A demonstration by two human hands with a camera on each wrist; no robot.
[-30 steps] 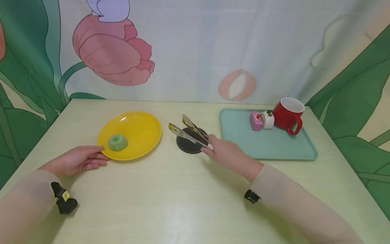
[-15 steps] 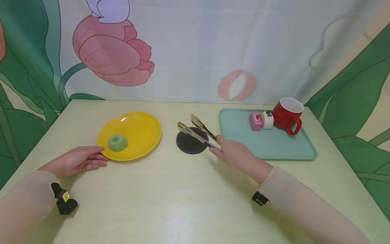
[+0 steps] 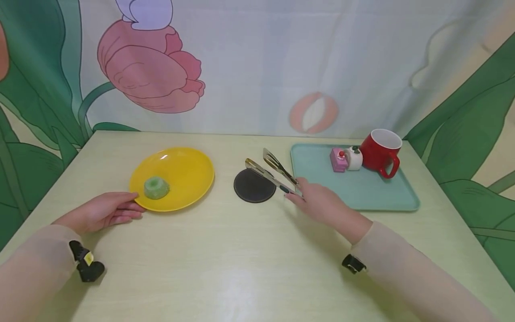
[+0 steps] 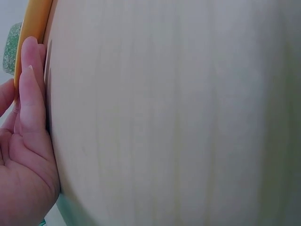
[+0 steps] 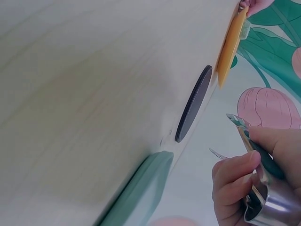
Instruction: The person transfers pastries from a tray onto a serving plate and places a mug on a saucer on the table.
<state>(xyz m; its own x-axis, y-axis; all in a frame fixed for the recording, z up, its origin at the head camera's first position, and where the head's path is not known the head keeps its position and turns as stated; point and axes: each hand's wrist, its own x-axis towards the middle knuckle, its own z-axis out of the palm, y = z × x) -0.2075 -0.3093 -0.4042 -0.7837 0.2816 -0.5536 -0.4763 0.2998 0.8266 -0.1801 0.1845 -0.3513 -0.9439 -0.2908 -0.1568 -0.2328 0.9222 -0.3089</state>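
Observation:
My left hand [image 3: 106, 211] pinches the near-left rim of a yellow plate [image 3: 185, 174], thumb on top and fingers beneath, as the left wrist view also shows. On that plate sits a green ring-shaped piece of food [image 3: 156, 188], close to the pinched rim. My right hand [image 3: 323, 203] grips metal tongs [image 3: 273, 178] whose arms are spread, with nothing between their tips. The tongs are held above the table, between a black round coaster [image 3: 255, 185] and a light green tray [image 3: 362, 192]. In the right wrist view, thumb and fingers wrap the tongs [image 5: 265, 165].
On the tray stand a pink cake piece [image 3: 339, 160], a white roll-shaped cake [image 3: 354, 158] and a red mug [image 3: 380, 152] with its handle toward me. A printed curtain [image 3: 249, 67] hangs behind the table's back edge.
My right hand has moved to the right with the tongs, from over the coaster toward the tray. The left hand and the plate have stayed put.

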